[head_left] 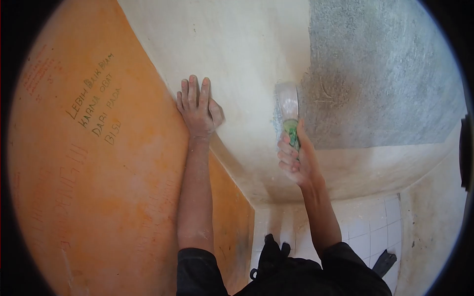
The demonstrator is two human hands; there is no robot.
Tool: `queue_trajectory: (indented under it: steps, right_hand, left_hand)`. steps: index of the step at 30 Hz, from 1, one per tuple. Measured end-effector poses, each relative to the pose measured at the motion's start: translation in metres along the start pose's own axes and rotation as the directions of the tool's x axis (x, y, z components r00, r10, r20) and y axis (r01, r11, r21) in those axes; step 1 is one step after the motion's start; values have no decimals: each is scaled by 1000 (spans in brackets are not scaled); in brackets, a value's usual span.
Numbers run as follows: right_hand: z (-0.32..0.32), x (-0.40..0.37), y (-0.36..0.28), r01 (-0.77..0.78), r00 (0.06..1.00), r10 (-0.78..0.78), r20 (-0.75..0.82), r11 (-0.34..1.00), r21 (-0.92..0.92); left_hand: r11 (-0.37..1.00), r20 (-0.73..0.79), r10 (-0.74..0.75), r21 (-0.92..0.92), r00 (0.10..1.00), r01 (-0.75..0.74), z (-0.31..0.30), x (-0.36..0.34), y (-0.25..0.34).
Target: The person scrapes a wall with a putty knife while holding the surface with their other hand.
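Observation:
My left hand [197, 108] lies flat against the cream plastered wall [237, 49], fingers together and pointing up, right at the corner where the orange wall [108, 172] meets it. My right hand [294, 158] grips the green handle of a scraper [288, 106], whose wide metal blade is pressed against the cream wall beside the edge of a bare grey cement patch [380, 74].
The orange wall carries handwritten words [96, 98] scratched into it. White floor tiles [365, 237] dusted with powder lie below, with a dark flat object [384, 264] on them. A black bag or strap [269, 256] hangs at my front.

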State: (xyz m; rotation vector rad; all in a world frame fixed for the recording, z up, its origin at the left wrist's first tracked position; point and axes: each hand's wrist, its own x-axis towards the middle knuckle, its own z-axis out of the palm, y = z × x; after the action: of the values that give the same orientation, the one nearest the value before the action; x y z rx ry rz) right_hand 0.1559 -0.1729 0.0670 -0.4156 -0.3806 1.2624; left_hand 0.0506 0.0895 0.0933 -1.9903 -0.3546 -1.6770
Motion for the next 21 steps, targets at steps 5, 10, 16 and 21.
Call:
queue_trajectory:
  steps: [5, 10, 16, 21]
  right_hand:
    - [1, 2, -4, -47, 999, 47, 0, 999, 25]
    - [1, -10, -6, -52, 998, 51, -35, 998, -30]
    - [10, -4, -7, -50, 999, 50, 14, 999, 10]
    - [-9, -4, -8, -18, 999, 17, -38, 999, -44]
  left_hand:
    - [1000, -28, 6, 6, 1000, -5, 3, -1, -2]
    - [1000, -18, 9, -2, 1000, -9, 2, -3, 2]
    - [1000, -17, 19, 5, 1000, -18, 3, 0, -1]
    - [999, -33, -27, -36, 999, 26, 1, 1, 2]
